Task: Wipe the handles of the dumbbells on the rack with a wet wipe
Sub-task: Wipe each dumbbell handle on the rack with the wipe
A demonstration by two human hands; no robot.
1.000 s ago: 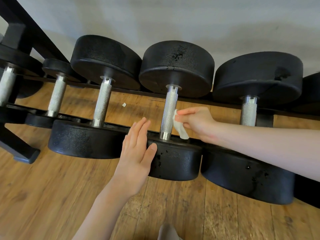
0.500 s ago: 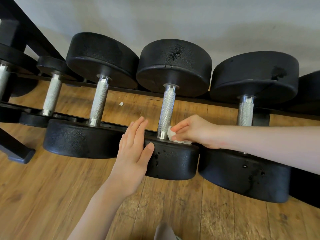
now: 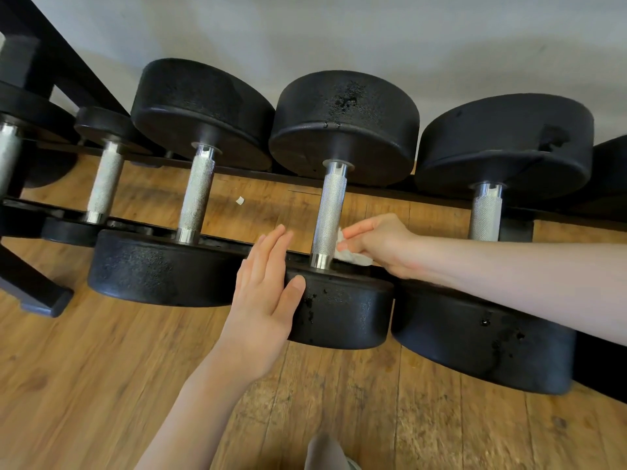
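Wooden floor [image 3: 101,385] under black rack [image 3: 237,240]; wet wipe [image 3: 349,254] is pinched by right hand [image 3: 380,244] against centre dumbbell handle [image 3: 329,215], low end; left hand [image 3: 264,300] is laid flat, fingers straight, on near weight head [image 3: 342,313].

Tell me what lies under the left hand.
The flat left hand rests on the near black round head of the dumbbell with the knurled steel handle; the head's left edge is covered.
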